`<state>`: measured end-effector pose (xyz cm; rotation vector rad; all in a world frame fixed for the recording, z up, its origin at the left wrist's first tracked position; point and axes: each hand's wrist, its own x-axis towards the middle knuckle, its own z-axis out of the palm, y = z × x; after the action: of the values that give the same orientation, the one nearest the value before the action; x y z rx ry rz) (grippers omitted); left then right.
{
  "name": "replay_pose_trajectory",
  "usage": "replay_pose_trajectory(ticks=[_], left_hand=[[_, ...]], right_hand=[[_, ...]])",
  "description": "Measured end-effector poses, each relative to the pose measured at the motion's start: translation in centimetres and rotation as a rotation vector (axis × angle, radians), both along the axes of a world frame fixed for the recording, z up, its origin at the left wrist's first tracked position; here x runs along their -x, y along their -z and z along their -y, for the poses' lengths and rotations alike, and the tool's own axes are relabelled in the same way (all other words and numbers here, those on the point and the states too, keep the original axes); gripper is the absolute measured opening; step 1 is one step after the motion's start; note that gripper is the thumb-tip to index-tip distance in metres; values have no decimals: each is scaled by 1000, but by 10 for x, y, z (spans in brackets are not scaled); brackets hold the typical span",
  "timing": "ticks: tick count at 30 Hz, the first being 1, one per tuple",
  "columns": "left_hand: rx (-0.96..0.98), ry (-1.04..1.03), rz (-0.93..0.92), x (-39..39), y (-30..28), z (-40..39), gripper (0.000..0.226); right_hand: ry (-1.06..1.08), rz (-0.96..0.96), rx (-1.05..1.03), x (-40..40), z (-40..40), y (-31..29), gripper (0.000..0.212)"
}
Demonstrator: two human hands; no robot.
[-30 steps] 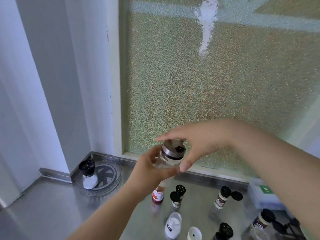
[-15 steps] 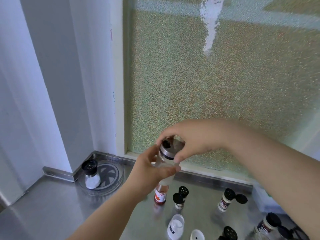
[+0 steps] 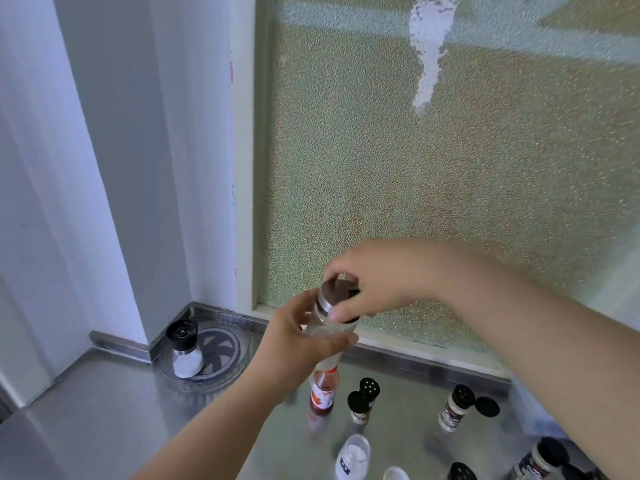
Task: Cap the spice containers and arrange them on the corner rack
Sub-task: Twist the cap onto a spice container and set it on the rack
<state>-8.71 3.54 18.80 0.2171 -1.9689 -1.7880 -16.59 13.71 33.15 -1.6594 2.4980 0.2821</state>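
Note:
My left hand [image 3: 304, 341] grips a clear glass shaker [image 3: 329, 329] by its body, held up in the air above the counter. My right hand [image 3: 377, 282] curls over the shaker's silver cap [image 3: 332, 297], fingers and thumb round its rim. On the round clear corner rack [image 3: 235, 355] at the back left stands one white shaker with a black top [image 3: 183, 348]. Below my hands stand a red-labelled bottle [image 3: 322, 393], a small jar with its black flip lid open [image 3: 362, 403], another jar with an open black lid [image 3: 457, 407] and a white container [image 3: 351, 457].
The steel counter [image 3: 104, 420] runs from the corner to the right. A frosted window pane [image 3: 450, 168] rises behind it, white wall panels to the left. More black-topped jars [image 3: 540, 459] stand at the lower right edge.
My right hand has closed down over the silver cap and turned on it. Both hands and the shaker stay at about the same spot; the camera has shifted slightly.

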Motion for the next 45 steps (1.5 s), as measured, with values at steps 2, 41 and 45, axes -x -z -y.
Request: replay_pose_trajectory(ticks=[2,41,45], left_hand=[[-18,-20,-12,-1,1,0,48],[-78,-159,52,-14,38,19,51],[-124,-185,108,-19,53,40,52]], right_hand=[[101,-34,57,-4,7,14,50],[105,77,248,-10,44,67,33],[91,249,219,-6,54,83,53]])
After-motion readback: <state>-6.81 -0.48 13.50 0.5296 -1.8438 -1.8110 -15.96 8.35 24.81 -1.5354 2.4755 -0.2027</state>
